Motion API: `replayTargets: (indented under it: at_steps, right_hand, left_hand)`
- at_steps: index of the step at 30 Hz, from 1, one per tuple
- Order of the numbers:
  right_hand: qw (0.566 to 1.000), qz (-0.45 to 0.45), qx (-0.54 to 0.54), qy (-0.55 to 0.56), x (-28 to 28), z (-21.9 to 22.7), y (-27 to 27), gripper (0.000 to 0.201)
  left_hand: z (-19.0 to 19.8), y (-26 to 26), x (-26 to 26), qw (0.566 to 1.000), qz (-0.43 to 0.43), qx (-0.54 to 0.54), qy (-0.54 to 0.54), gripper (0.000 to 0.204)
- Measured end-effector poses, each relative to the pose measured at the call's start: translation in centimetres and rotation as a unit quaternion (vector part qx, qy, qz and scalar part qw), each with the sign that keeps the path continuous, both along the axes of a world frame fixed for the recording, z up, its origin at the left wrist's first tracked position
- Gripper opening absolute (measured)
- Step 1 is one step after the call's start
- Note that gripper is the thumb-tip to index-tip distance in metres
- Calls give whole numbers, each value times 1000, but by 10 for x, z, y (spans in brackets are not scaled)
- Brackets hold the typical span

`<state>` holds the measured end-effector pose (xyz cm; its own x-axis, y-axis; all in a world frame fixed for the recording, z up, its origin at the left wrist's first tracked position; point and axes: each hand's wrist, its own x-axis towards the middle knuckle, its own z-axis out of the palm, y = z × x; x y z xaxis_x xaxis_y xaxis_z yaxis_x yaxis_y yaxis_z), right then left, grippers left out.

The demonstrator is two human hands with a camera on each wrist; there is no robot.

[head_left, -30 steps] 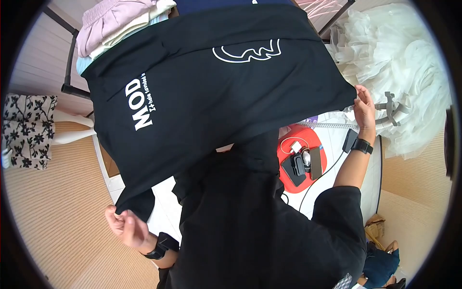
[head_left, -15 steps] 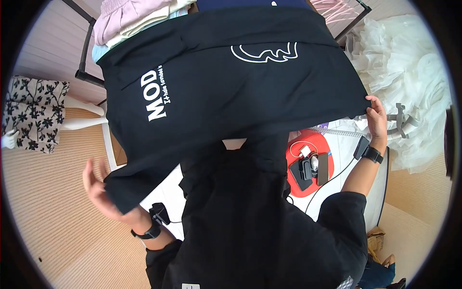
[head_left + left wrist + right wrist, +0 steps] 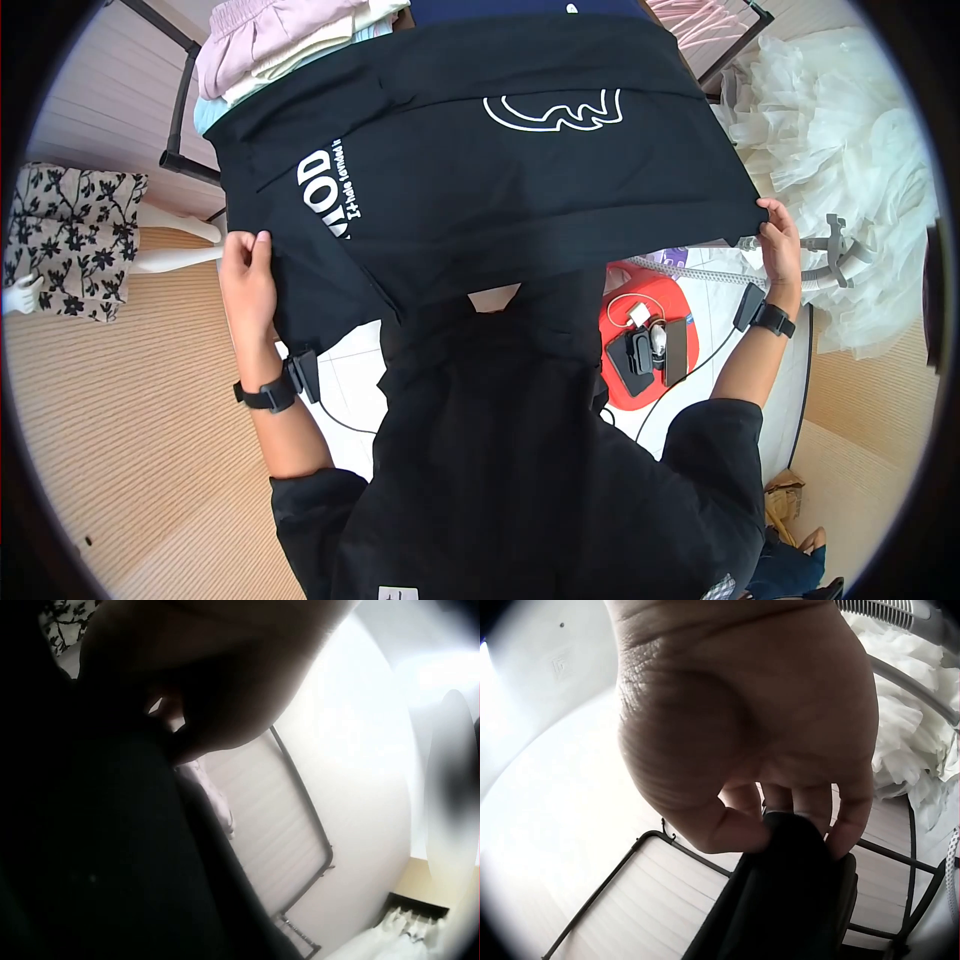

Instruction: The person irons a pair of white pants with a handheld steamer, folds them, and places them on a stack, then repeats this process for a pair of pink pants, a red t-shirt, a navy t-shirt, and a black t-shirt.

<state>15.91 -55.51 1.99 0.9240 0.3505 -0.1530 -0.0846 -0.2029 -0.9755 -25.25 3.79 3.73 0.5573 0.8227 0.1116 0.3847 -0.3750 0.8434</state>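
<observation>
A black T-shirt (image 3: 480,210) with white lettering and a white outline print lies spread in front of me in the head view. My left hand (image 3: 248,285) pinches its left edge between thumb and fingers; there a flap of the shirt is folded inward and covers part of the lettering. At the shirt's right corner, my right hand (image 3: 782,245) pinches the hem. The right wrist view shows the black cloth (image 3: 787,877) bunched between thumb and fingers. In the left wrist view the fingers are dark against the cloth.
Folded clothes (image 3: 290,45) are stacked at the back left, beside a dark rack frame (image 3: 185,100). White tulle (image 3: 800,150) and a grey hose (image 3: 700,273) are at the right. A red stool (image 3: 640,395) holds a phone and chargers. A mannequin in a floral skirt (image 3: 80,240) stands left.
My left hand has moved up and forward from the lower left, folding the shirt's left part inward. The right hand keeps its pinch on the corner.
</observation>
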Motion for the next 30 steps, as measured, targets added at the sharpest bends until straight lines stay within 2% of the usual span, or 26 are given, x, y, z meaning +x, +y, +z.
replayTargets:
  at_steps: [3, 4, 5, 6, 8, 10, 12, 13, 14, 16, 18, 20, 22, 25, 26, 28, 30]
  right_hand:
    - [1000, -1, -24, -1, 2, 0, 1, 42]
    - [999, -2, -37, -2, 1, 0, 1, 42]
    - [999, -3, -37, -3, -1, 2, 4, 42]
    - [999, -12, -37, -6, -5, 6, 9, 41]
    - [999, -23, -40, -11, -11, 12, 14, 40]
    - [999, -17, -27, -23, -16, 17, 15, 40]
    - [999, 7, -29, -22, -16, 19, 8, 41]
    - [999, 36, -28, -18, -17, 19, 5, 42]
    - [999, 30, -29, -19, -16, 19, 2, 42]
    - [998, 52, -33, -7, -16, 20, 0, 46]
    - [999, 41, -26, -17, -20, 22, 3, 46]
    - [999, 3, 53, 11, -21, 26, 5, 40]
    - [996, -5, 90, 7, -14, 20, -3, 40]
    - [985, -21, 170, 14, -13, 22, 1, 48]
    - [985, -26, 169, 11, -9, 20, -3, 48]
    - [984, -50, 173, 6, -4, 17, -5, 46]
    - [979, -62, 196, 11, -8, 24, 1, 42]
  left_hand:
    - [-1, -14, 9, 996, 33, 55, 63, 20]
    - [12, -26, 14, 996, 33, 56, 63, 20]
    - [24, -39, 17, 979, -64, 180, 71, 31]
    - [34, -50, 19, 938, -160, 298, 78, 44]
    - [43, -67, 18, 893, -322, 274, 156, 58]
    - [48, -86, 22, 870, -378, 249, 195, 58]
    - [38, -89, 21, 840, -415, 286, 199, 54]
    - [30, -90, 22, 846, -402, 304, 172, 39]
    - [28, -89, 22, 845, -407, 304, 169, 39]
    - [28, -84, 23, 839, -426, 323, 100, 26]
    - [39, -86, 26, 878, -395, 269, 19, 18]
    - [53, -85, 26, 900, -383, 194, -76, 14]
    - [73, -97, 17, 927, -335, 142, -94, 12]
    - [97, -104, 6, 918, -316, 234, -55, 15]
    - [104, -108, 6, 893, -318, 313, -54, 17]
    - [117, -114, 9, 853, -434, 282, -58, 21]
    - [129, -129, 15, 824, -511, 244, -30, 19]
